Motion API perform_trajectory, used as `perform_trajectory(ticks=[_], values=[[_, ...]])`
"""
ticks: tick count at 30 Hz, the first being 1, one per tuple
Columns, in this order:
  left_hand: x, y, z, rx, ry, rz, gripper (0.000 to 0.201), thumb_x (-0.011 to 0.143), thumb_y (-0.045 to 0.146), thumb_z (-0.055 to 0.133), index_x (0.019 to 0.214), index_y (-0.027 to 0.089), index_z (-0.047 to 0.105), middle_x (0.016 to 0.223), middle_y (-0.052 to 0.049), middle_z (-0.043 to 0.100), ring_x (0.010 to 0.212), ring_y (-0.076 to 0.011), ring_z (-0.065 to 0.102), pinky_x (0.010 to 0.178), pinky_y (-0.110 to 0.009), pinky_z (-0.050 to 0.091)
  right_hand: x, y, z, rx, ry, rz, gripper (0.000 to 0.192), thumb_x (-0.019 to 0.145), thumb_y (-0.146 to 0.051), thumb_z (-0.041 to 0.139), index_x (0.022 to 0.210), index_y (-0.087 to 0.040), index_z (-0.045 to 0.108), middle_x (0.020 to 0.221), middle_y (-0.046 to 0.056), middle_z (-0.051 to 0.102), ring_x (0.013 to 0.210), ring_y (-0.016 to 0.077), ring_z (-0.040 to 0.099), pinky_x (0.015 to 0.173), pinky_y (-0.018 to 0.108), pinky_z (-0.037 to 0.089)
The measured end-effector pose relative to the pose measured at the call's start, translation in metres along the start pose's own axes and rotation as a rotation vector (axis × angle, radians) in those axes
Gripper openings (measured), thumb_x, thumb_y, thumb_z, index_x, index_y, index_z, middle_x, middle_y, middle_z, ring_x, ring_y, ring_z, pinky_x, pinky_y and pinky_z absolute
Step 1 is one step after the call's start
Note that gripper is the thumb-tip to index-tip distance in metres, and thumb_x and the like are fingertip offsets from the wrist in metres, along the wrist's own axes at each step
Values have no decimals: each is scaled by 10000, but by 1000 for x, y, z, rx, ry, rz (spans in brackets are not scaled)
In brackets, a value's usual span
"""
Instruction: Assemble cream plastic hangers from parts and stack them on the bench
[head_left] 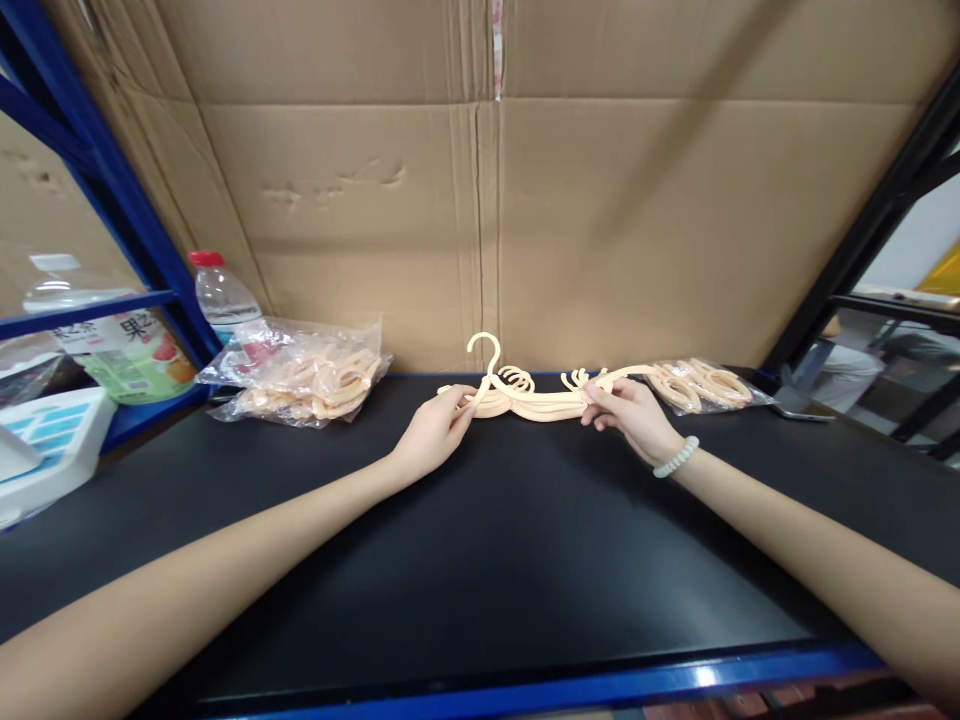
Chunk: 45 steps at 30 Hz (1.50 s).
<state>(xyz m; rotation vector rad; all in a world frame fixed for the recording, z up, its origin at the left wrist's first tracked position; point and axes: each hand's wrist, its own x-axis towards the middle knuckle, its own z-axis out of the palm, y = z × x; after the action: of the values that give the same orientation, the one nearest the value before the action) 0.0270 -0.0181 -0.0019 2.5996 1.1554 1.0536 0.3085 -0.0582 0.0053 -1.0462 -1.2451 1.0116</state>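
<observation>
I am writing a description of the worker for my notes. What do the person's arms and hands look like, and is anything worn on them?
Both forearms are bare: no sleeves reach into view and no gloves are worn. The left hand carries no ring, watch or band that can be seen. The right hand has a pale, whitish spiral-coil band around its wrist. No markings show on either arm.

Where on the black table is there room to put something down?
The black table top is bare in front, between the two forearms and the blue front edge. The back is crowded: the clear bag of cream plastic hangers at left, the cream hanger stack in both hands, and a smaller bag at right.
</observation>
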Motion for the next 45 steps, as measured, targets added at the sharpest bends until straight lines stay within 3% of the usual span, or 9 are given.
perform_trajectory(ticks=[5, 12, 16, 23, 27, 31, 35, 39, 45], values=[[-2, 4, -1, 69, 4, 0, 198, 922, 242, 423, 1070, 174, 538, 939, -65, 657, 848, -207, 636, 736, -313, 492, 7, -9, -13, 19, 6, -79, 366, 643, -452, 777, 782, -131, 672, 660, 15, 558, 562, 89, 467, 443, 224, 364], [-5, 11, -3, 150, -4, 64, 215, 927, 230, 418, 1101, 169, 530, 1032, -85, 633, 888, -214, 632, 728, -318, 498, 16, -18, -51, -104, -95, -99, 315, 717, -469, 690, 683, -165, 617, 666, 10, 527, 593, 101, 457, 474, 238, 342], [-12, 19, -5, 170, -2, 135, 202, 938, 237, 404, 1022, 164, 573, 989, -86, 594, 886, -206, 597, 749, -319, 487, 15, -23, -75, -286, -270, -15, 300, 701, -440, 710, 629, -163, 620, 623, 7, 554, 554, 95, 457, 487, 240, 349], [-36, 37, -15, 168, -102, 295, 212, 946, 226, 413, 1000, 147, 602, 894, -74, 577, 839, -190, 550, 767, -308, 462, 14, -35, -102, -619, -672, 158, 265, 684, -425, 738, 692, -160, 729, 610, 7, 596, 546, 102, 495, 526, 246, 397], [-43, 46, -24, 146, -267, 371, 202, 948, 238, 434, 1014, 169, 613, 885, -57, 594, 814, -181, 543, 740, -294, 447, 14, -40, -104, -729, -850, 235, 290, 678, -443, 739, 702, -155, 748, 620, 5, 589, 509, 89, 480, 487, 238, 375], [-40, 43, -29, 52, -380, 357, 197, 939, 231, 455, 1032, 180, 621, 957, -59, 599, 876, -176, 554, 770, -274, 449, 14, -44, -101, -825, -953, 227, 286, 697, -438, 727, 702, -153, 752, 663, 13, 603, 532, 83, 479, 506, 233, 368], [-34, 33, -38, 2, -454, 325, 219, 933, 227, 463, 1042, 193, 649, 960, -58, 591, 886, -171, 561, 803, -269, 445, 11, -43, -99, -901, -955, 252, 288, 692, -441, 727, 776, -166, 749, 686, 28, 663, 626, 134, 566, 587, 257, 418], [-29, 31, -53, -42, -558, 271, 209, 927, 232, 476, 1000, 187, 666, 916, -48, 610, 805, -149, 578, 732, -240, 446, 8, -41, -93, -880, -933, 354, 281, 644, -438, 751, 709, -169, 702, 680, 29, 685, 629, 157, 598, 580, 269, 427], [-26, 35, -63, -65, -593, 223, 174, 902, 243, 510, 928, 185, 671, 886, -44, 621, 768, -144, 579, 684, -228, 444, 6, -42, -83, -958, -931, 296, 307, 644, -458, 735, 670, -158, 677, 610, 21, 645, 584, 150, 570, 546, 262, 398]])
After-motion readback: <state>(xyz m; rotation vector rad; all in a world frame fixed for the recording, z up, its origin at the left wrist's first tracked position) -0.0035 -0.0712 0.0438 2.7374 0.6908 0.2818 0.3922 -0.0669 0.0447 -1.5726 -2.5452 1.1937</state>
